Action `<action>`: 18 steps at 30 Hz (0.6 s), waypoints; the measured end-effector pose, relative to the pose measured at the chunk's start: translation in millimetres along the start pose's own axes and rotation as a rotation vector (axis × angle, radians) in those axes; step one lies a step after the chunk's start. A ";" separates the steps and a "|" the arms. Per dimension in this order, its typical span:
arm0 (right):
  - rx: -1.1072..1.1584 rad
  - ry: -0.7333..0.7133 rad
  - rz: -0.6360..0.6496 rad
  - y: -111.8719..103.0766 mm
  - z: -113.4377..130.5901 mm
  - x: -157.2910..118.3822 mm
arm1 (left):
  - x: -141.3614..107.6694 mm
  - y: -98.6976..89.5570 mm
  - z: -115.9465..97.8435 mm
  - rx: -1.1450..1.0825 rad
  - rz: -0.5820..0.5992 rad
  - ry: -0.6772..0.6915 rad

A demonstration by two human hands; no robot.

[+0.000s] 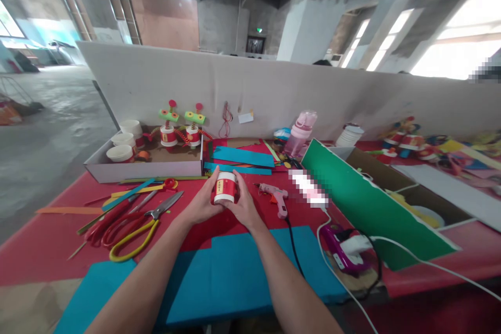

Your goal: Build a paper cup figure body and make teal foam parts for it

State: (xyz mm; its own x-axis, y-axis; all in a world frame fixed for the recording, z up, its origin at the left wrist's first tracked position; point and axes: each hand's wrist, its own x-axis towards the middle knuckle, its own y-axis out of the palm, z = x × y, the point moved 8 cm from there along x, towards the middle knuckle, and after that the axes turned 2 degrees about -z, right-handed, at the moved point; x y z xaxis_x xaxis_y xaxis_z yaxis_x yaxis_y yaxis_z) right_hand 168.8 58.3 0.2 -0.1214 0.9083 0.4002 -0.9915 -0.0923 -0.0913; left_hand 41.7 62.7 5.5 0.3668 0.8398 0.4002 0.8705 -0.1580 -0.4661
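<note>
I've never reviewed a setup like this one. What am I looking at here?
There's no machine, just a person filmed by a camera worn on their own head, looking forward and down. Their bare left hand and right hand together hold a red-and-white cup between them. On the red table covering, scissors lie to the left and a pink glue gun to the right. Farther back, a box holds white cups and two spring-armed figures; blue sheeting lies nearest the wearer.

Red-banded white cup point(226, 188), pink glue gun point(279, 200), plain green panel point(364, 201), blue sheet point(235, 274)
</note>
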 end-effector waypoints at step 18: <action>-0.114 0.000 0.025 -0.9 3.2 -1.1 | -1.5 -0.2 -4.0 -0.067 0.021 -0.052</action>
State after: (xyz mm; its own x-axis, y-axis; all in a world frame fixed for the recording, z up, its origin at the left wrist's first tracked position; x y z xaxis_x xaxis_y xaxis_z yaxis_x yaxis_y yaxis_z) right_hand 169.7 56.1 2.8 -0.1464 0.9064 0.3963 -0.9765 -0.0684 -0.2041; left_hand 42.2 59.4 8.2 0.3697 0.8613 0.3486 0.8833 -0.2093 -0.4195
